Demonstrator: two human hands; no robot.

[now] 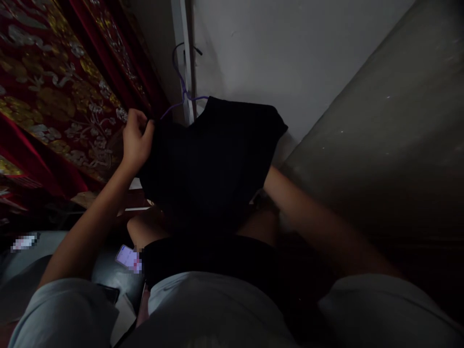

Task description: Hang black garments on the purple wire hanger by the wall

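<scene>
- Wears a grey T-shirt (pixel 217 302), faintly bluish in lighter parts.
- Has a loose, short left sleeve (pixel 65 311) and right sleeve (pixel 384 304) flanking the T-shirt's body.
- Wears black shorts (pixel 206 256) just beyond the T-shirt.
- Shows bare left hand (pixel 137 140) and left forearm (pixel 96 220) past the T-shirt.

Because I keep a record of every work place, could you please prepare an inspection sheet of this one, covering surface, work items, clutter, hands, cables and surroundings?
Surface: grey surface at lower left; material unclear.
Job's things: black garment on a purple hanger; the hook is by a pale upright strip, whether hung on it is unclear.
Clutter: phone with lit screen, at the grey surface; other items there too dark or blurred to name.
Hands: left hand grips the garment's edge; right hand hidden by the garment.
Cables: nothing seen.
Surroundings: red curtain with gold and silver pattern at left; pale wall ahead; dim light.
</scene>
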